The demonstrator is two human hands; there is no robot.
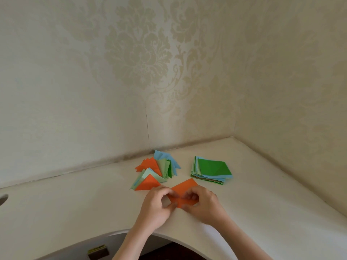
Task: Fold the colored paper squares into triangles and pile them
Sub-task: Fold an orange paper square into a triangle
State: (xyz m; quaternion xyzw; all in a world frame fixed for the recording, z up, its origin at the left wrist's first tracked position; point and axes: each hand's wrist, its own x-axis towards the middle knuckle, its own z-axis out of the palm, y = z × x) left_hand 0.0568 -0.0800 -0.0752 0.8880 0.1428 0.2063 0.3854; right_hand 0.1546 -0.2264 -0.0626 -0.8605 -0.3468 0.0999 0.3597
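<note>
With a fanned pile of folded triangles [157,170] far left and many squares [211,170] stacked far right, the left hand [157,205] and right hand [203,203] pinch an orange sheet [185,189] mid-fold at the near centre.

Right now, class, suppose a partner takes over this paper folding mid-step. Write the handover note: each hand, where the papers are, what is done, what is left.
Left hand: pinches the left side of the orange sheet.
Right hand: fingers curled on the sheet's right side. The sheet lies on the table, mid-fold.
Done: a loose pile of folded triangles, orange, green and blue, sits behind the hands to the left.
Left: finish this fold, add it to the pile, then work through the stack of unfolded squares, green on top, at the right.
</note>
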